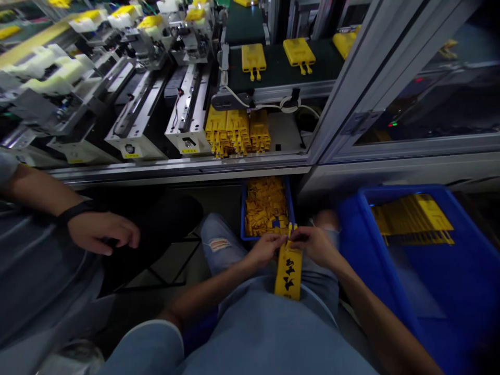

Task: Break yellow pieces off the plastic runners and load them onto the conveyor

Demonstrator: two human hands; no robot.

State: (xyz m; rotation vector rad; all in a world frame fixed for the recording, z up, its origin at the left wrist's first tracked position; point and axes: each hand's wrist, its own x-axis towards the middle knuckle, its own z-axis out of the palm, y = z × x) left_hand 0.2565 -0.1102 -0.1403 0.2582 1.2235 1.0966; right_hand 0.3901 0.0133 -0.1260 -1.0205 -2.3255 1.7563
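Shirt front (265, 333): yellow plastic tag (288, 273), seemingly light and stiff, pinched near its thin prongs by left hand (265, 249) and right hand (314, 245); flat body likely the firmer hold.

Right hand (314, 246): blue crate wall (361, 219) tight on its right. Small blue bin (242, 213) just ahead of left hand (265, 249); aluminium machine rail (179, 169) blocks beyond. Gap between jeans knee (219, 242) and co-worker's hand (102, 232), stool legs (167, 263) inside; dim, probably passable.
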